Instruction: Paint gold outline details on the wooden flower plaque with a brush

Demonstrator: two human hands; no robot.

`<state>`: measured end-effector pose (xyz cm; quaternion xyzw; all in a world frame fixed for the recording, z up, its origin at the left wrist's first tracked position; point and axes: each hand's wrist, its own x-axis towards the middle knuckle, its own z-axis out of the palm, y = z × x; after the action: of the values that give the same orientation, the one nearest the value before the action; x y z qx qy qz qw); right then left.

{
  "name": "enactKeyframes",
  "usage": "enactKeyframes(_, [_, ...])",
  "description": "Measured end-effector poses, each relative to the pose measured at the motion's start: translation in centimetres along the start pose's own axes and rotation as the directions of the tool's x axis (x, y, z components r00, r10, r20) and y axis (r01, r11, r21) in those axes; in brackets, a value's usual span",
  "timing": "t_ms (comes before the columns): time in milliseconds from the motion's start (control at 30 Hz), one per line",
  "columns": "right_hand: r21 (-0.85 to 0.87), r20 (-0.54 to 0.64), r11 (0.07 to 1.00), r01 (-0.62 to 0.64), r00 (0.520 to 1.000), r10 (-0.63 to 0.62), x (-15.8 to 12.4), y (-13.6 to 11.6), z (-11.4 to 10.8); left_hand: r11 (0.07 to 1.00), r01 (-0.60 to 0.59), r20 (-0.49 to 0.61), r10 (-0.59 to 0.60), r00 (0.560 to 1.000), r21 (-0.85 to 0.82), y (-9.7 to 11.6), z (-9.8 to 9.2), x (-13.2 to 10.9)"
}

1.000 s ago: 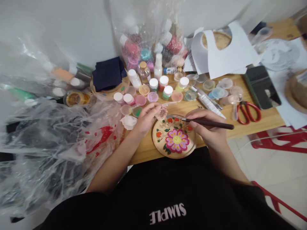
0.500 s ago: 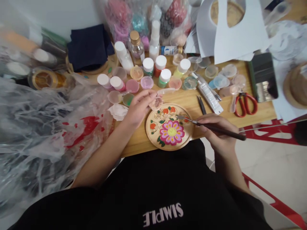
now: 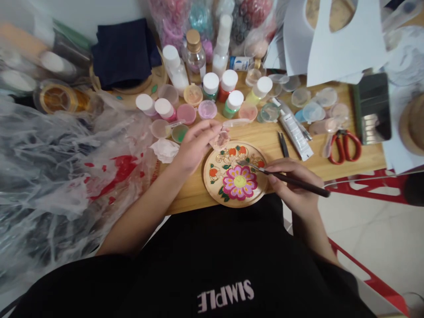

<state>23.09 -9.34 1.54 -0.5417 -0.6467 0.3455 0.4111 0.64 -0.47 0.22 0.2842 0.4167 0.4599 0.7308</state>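
Observation:
A round wooden plaque [image 3: 212, 190] lies at the table's front edge, bearing a pink flower [image 3: 240, 182], orange fruits and green leaves with gold outlines. My right hand [image 3: 296, 185] grips a dark-handled palette knife [image 3: 298, 182] like a pen. Its metal tip points at the plaque just above the pink flower; I cannot tell if it touches. Over the plaque's upper left rim, my left hand [image 3: 200, 143] pinches a small clear cup [image 3: 221, 140] with pale pinkish contents. The cup's open lid [image 3: 236, 122] sticks out to the right.
Behind the plaque stand white-capped paint jars [image 3: 233, 104] and small open cups [image 3: 207, 109]. Right of them lie tweezers [image 3: 283, 144], a glue tube [image 3: 296, 132], red-handled cutters [image 3: 345, 147] and a phone [image 3: 374, 108]. Crumpled tissue [image 3: 164, 151] and plastic sheeting [image 3: 66, 176] are at left.
The palette knife's tip has moved left across the plaque, from near the right-hand fruit to above the pink flower. My left hand still holds the cup. The camera view has shifted slightly.

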Motion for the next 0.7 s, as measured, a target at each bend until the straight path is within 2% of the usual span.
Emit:
enactKeyframes(233, [-0.025,0.012,1.000,-0.009,1.000,0.009,0.03,-0.17,-0.05,1.000,0.025,-0.031,-0.025,0.999,-0.014,0.05,0.07,0.06])
enactKeyframes(467, [-0.004,-0.010,1.000,0.004,1.000,-0.004,-0.11,0.07,-0.14,1.000,0.006,-0.006,-0.006,1.000,0.007,-0.04,0.01,0.06])
enactKeyframes(700, [-0.022,-0.042,1.000,-0.018,0.999,0.017,0.01,-0.19,-0.09,1.000,0.017,-0.041,-0.017,0.999,-0.001,0.07,0.17,0.04])
